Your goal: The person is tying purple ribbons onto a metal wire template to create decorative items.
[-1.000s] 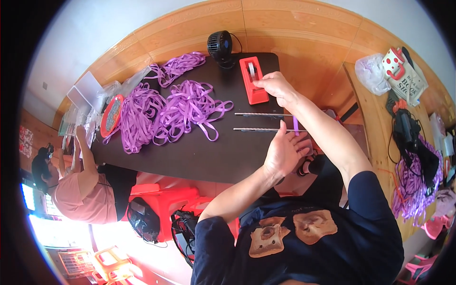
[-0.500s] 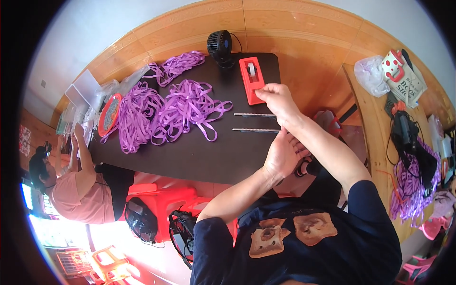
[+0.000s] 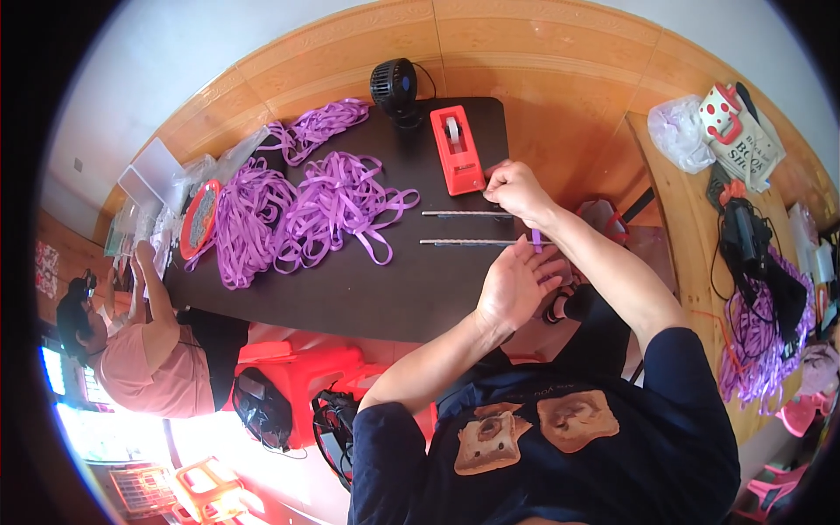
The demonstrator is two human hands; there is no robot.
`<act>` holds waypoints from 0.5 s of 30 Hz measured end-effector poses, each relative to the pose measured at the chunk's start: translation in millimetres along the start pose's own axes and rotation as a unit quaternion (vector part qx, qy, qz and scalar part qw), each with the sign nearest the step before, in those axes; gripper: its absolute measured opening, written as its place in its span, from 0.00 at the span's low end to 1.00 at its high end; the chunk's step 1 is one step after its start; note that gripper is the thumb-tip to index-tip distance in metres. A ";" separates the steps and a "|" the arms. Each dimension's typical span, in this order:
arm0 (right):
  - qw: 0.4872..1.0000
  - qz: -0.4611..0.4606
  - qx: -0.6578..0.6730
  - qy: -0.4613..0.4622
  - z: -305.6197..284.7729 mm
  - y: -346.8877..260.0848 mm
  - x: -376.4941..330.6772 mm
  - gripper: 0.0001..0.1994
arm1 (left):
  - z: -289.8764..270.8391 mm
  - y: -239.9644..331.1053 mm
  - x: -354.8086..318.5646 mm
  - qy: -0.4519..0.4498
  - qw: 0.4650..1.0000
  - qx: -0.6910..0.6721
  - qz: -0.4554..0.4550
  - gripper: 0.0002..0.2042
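My right hand point(image 3: 518, 192) is closed in a pinch just off the lower right corner of a red tape dispenser point(image 3: 457, 164). What its fingertips hold, if anything, is too small to make out. Below it, my left hand point(image 3: 516, 284) is palm up with fingers stretched out, its fingertips by the near rod. Two thin metal rods, a far rod point(image 3: 459, 213) and a near rod point(image 3: 459, 241), run parallel over the dark table edge toward my hands. A short bit of purple ribbon point(image 3: 537, 238) shows at the near rod, between my hands, partly hidden.
Heaps of purple ribbon point(image 3: 341, 206) cover the left of the dark table point(image 3: 350, 302). A small black fan point(image 3: 395, 87) stands at the back. A person point(image 3: 153, 350) works at the far left near red stools point(image 3: 319, 385). A wooden table point(image 3: 674, 192) with bags is at right.
My right hand has drawn away from the dispenser's end, slightly down and right. More purple ribbon now shows between my hands. My left hand's fingers stay extended.
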State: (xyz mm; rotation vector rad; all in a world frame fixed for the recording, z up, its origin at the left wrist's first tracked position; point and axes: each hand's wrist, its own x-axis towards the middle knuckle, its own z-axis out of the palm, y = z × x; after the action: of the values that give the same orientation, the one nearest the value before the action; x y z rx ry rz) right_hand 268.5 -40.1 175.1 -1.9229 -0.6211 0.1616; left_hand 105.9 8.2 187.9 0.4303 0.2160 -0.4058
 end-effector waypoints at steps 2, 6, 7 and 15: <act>0.996 -0.002 0.063 -0.063 -23.4 -13.9 -5.1 0.03 | -5.5 3.0 0.8 0.011 1.000 -0.006 0.001 0.31; 0.962 0.048 0.175 -0.205 -80.9 -31.6 -31.6 0.05 | -0.4 4.6 -2.8 0.017 1.000 0.001 0.001 0.33; 0.948 0.084 0.158 -0.263 -90.8 -33.2 -37.7 0.05 | -0.1 4.8 -3.7 0.017 1.000 0.001 -0.003 0.33; 0.934 0.079 0.142 -0.317 -88.8 8.2 -51.1 0.05 | 2.4 6.0 -1.0 0.015 1.000 0.002 -0.001 0.32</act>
State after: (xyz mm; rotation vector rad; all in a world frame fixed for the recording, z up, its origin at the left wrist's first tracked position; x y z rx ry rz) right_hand 261.7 -140.1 197.6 -1.6205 -0.8083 0.9512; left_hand 107.8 12.4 192.5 0.4398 0.2454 -0.4021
